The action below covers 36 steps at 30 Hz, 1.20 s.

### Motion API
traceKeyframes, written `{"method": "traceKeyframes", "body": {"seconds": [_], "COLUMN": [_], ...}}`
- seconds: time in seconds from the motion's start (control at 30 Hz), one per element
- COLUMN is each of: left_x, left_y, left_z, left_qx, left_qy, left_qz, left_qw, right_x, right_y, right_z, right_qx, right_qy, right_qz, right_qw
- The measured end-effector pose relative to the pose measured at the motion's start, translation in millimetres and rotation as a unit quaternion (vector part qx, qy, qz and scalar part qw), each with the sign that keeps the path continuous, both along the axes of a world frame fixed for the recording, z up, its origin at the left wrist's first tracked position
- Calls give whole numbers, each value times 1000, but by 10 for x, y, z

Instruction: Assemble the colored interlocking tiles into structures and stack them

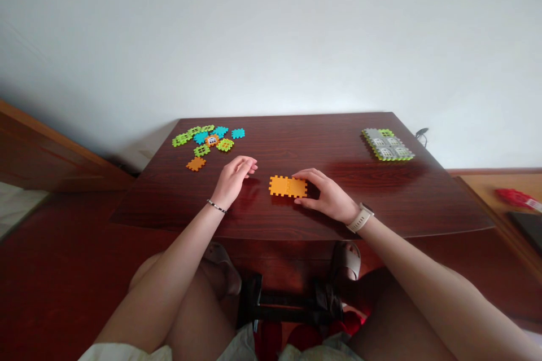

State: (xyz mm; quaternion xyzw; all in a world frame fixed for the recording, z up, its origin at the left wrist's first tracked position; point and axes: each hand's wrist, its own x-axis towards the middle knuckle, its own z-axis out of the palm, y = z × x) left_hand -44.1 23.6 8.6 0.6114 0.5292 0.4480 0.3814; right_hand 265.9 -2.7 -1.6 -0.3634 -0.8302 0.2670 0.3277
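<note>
The right hand (326, 194) reaches over, thumb and fingers spread around the end of a flat orange interlocking plastic panel (284, 186) on the dark wood table (296, 138); the left hand (232, 180) curls loosely beside it, empty.

The table (271, 141) is made from dark wood with a glossy finish that reflects light, and the orange tiles (283, 186) and the green and blue tiles (202, 140) look like smooth, matt plastic

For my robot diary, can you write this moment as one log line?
left hand: empty | right hand: at orange tiles | nearby: green tiles
</note>
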Motion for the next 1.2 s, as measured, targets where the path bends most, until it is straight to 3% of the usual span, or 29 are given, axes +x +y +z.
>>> {"method": "traceKeyframes", "body": {"seconds": [0.17,0.3,0.43,0.7,1.2], "left_x": [-410,-736,-1003,-1241,-1343], "left_y": [173,255,286,288,245], "left_z": [-147,-231,-247,-316,-324], "left_qx": [67,81,52,-22,28], "left_qy": [113,297,388,408,421], "left_qz": [114,175,208,271,227], "left_qw": [985,935,896,872,878], "right_x": [70,99,120,114,153], "right_y": [6,4,-4,-34,-34], "right_z": [-12,-7,19,49,5], "right_qx": [3,23,25,26,54], "right_qy": [-31,-52,-65,-81,-121], "right_qz": [-5,-26,-15,34,65], "right_qw": [999,998,997,996,989]}}
